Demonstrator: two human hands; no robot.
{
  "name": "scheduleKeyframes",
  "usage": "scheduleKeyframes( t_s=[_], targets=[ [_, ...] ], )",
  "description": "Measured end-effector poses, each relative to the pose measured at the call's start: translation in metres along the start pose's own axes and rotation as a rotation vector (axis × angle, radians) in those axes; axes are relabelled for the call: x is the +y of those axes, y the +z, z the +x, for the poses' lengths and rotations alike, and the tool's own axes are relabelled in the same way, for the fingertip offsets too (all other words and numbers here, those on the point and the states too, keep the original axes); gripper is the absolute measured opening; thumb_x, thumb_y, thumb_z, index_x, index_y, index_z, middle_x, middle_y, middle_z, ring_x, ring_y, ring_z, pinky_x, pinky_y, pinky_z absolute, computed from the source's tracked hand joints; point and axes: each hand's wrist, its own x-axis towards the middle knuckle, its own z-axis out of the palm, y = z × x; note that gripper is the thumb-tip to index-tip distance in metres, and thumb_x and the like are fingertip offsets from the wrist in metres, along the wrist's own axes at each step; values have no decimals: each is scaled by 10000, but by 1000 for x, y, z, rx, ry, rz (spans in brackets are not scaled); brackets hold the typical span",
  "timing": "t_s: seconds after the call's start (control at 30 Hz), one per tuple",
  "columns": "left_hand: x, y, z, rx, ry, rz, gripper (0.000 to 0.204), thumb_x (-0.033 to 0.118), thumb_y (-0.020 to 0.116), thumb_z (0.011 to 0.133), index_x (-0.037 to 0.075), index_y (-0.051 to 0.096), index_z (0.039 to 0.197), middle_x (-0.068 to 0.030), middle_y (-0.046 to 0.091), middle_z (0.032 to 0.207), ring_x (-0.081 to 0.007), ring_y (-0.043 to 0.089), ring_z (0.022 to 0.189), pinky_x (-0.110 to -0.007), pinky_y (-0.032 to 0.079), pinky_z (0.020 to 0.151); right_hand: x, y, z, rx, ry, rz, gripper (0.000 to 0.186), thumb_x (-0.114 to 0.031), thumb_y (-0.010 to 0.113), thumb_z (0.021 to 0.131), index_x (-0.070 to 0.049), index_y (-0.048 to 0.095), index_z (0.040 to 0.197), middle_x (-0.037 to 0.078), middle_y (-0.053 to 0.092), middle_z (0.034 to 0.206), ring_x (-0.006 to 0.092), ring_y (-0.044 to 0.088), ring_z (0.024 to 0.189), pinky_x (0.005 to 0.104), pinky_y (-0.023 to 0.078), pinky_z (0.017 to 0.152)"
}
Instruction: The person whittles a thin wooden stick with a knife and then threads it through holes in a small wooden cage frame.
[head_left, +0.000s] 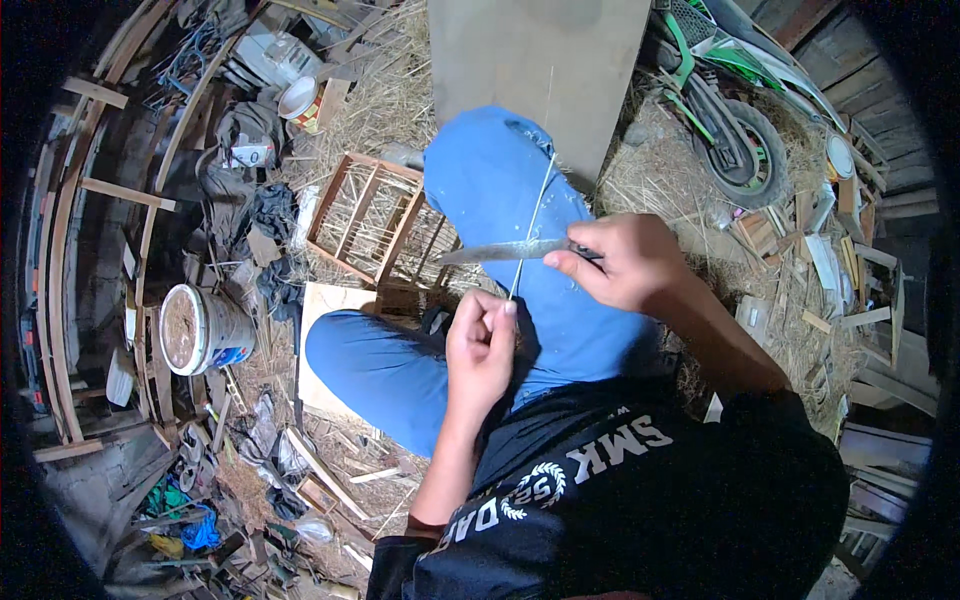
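Observation:
My left hand [482, 343] pinches the near end of a thin pale strip [537, 212], which looks like split wood or bamboo. The strip slants up and away across my blue-trousered thigh. In my right hand [622, 262] is a knife [505, 251], gripped by its dark handle, the blade pointing left. The blade lies across the strip a little beyond my left fingertips and seems to touch it. Pale shavings speckle the trousers around the blade. Beyond my left hand, a wooden slatted frame [368, 218] like a small cage rests on the straw.
A large board [535, 60] lies ahead of my knee. White buckets [205, 330] stand at the left, near heaped cloth and scrap. At the far right is a green motorbike [735, 150]. Straw and wood offcuts cover the floor around me.

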Motion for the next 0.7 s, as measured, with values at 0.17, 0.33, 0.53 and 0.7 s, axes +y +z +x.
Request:
scheduleKeyframes(
  t_s=[0.17, 0.33, 0.53, 0.7],
  targets=[
    [-2, -2, 6, -3, 7, 26, 162, 71, 585, 1045, 75, 491, 913, 78, 457, 714, 4, 392, 616, -191, 300, 523, 1, 2, 0, 33, 26, -63, 463, -473, 710, 915, -67, 599, 722, 174, 599, 642, 408, 626, 614, 480, 475, 538],
    [-15, -37, -32, -10, -140, 149, 185, 76, 592, 1038, 83, 477, 893, 71, 454, 743, 11, 386, 644, -180, 302, 546, 7, 3, 0, 49, 57, -78, 443, -439, 729, 910, -64, 590, 719, 170, 584, 637, 408, 610, 612, 463, 462, 534],
    [-18, -51, -51, 10, -187, 131, 175, 65, 572, 1041, 89, 479, 894, 79, 441, 752, 4, 382, 652, -190, 316, 562, 9, 3, 2, 47, 138, 32, 439, -399, 731, 920, -45, 559, 724, 176, 545, 623, 406, 578, 587, 462, 437, 535],
    [-17, -33, -36, -20, -159, 89, 151, 80, 564, 1049, 88, 494, 915, 87, 434, 745, 8, 375, 643, -186, 307, 552, 10, 6, -1, 58, 117, 118, 432, -378, 734, 920, -37, 549, 729, 188, 538, 637, 408, 572, 592, 462, 428, 532]
  ],
)
